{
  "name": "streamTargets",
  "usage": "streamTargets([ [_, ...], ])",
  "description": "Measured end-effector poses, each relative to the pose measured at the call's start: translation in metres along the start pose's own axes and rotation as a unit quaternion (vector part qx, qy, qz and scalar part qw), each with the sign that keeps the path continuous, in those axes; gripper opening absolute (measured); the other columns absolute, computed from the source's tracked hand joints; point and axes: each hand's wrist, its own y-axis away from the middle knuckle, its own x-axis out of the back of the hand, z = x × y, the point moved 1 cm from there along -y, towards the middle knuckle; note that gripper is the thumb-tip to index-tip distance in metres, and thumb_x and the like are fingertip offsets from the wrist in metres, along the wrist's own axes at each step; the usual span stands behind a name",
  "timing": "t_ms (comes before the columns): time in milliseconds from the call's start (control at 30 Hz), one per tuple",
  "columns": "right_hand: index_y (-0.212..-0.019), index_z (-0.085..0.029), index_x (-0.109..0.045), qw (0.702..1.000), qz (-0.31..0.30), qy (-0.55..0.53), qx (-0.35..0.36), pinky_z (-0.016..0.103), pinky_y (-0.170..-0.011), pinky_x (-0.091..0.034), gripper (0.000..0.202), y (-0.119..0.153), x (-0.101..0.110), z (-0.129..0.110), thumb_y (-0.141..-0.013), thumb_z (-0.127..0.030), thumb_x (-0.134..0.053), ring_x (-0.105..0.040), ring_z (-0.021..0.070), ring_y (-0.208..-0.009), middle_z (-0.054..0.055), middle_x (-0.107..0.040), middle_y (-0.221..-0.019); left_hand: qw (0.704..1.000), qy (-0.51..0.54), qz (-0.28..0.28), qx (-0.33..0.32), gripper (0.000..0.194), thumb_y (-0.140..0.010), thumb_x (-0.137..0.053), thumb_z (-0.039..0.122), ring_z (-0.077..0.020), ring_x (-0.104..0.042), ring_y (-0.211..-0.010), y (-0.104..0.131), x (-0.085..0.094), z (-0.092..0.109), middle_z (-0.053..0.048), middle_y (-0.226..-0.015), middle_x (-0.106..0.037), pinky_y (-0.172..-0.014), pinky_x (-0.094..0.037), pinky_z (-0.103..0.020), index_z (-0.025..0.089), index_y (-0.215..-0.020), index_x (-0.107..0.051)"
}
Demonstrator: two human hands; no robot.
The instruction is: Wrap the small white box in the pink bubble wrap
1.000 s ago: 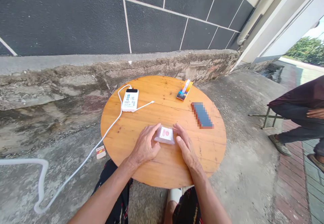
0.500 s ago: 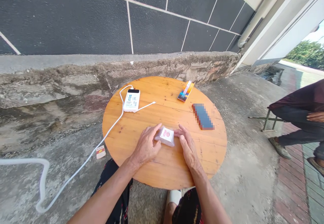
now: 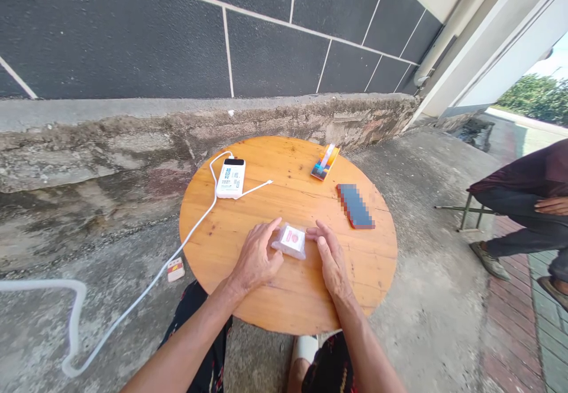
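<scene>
A small white box with a reddish print (image 3: 292, 237), wrapped in clear plastic, lies on the round wooden table (image 3: 284, 304) between my hands. On its left, my left hand (image 3: 260, 255) rests with thumb and fingers apart, the fingertips close to the wrapping. My right hand (image 3: 329, 257) is on the other side, fingers stretched towards the box with a small gap. Neither hand grips it. Whether the left fingertips touch the plastic I cannot tell.
A white power bank (image 3: 231, 179) with a white cable (image 3: 195, 227) lies at the table's left. An orange and blue packet (image 3: 325, 163) and a phone (image 3: 355, 206) lie to the right. A small box (image 3: 176, 269) is on the ground. Another person (image 3: 523, 203) sits at far right.
My right fingers have drawn slightly away from the box. The left hand has hardly moved, and the box stays in place. The view has shifted a little.
</scene>
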Motion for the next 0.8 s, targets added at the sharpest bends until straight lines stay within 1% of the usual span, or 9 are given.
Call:
streamTargets([
  [200,-0.133,-0.025,-0.045,1.000,-0.027,0.000,-0.001,0.048,-0.105,-0.037,0.042,0.0005,0.0008,-0.0031,-0.096,-0.045,-0.040,-0.059,0.0243,-0.111,0.007,-0.066,-0.114,1.000,-0.011,-0.005,-0.007,0.067,-0.072,-0.053,0.010,-0.0245,-0.055,-0.111,-0.0009,-0.0021,-0.0005,-0.008,-0.117,-0.062,-0.098,-0.042,-0.043,0.020,-0.137,-0.039],
  [400,-0.133,-0.024,-0.045,0.999,-0.037,-0.020,-0.005,0.047,-0.104,-0.037,0.043,0.0007,0.0013,-0.0023,-0.096,-0.044,-0.041,-0.059,0.0239,-0.111,0.007,-0.067,-0.114,1.000,-0.016,-0.010,0.005,0.065,-0.072,-0.054,0.010,-0.0239,-0.055,-0.110,-0.0013,-0.0023,-0.0004,-0.008,-0.118,-0.062,-0.097,-0.042,-0.041,0.020,-0.136,-0.041],
  [500,-0.132,-0.024,-0.046,0.999,-0.028,-0.029,-0.005,0.046,-0.104,-0.038,0.041,0.0009,0.0011,0.0007,-0.096,-0.043,-0.041,-0.059,0.0238,-0.111,0.007,-0.066,-0.116,1.000,-0.011,-0.011,0.003,0.066,-0.071,-0.054,0.009,-0.0238,-0.055,-0.109,-0.0007,-0.0018,0.0001,-0.008,-0.118,-0.062,-0.097,-0.042,-0.041,0.019,-0.135,-0.042],
  [667,-0.128,-0.026,-0.051,1.000,0.011,-0.022,-0.005,0.045,-0.103,-0.039,0.036,0.0011,0.0016,0.0044,-0.096,-0.042,-0.041,-0.061,0.0226,-0.107,0.007,-0.061,-0.122,1.000,-0.006,-0.010,0.000,0.067,-0.068,-0.051,0.008,-0.0240,-0.055,-0.107,-0.0002,-0.0015,0.0000,-0.009,-0.115,-0.061,-0.097,-0.042,-0.042,0.017,-0.133,-0.043],
  [800,-0.126,-0.025,-0.051,1.000,0.017,-0.024,-0.010,0.043,-0.103,-0.040,0.036,0.0007,0.0012,0.0033,-0.096,-0.042,-0.041,-0.061,0.0218,-0.105,0.007,-0.063,-0.118,1.000,0.003,-0.007,0.006,0.068,-0.067,-0.051,0.007,-0.0230,-0.055,-0.105,-0.0006,-0.0013,-0.0006,-0.009,-0.113,-0.061,-0.097,-0.042,-0.041,0.015,-0.133,-0.043],
])
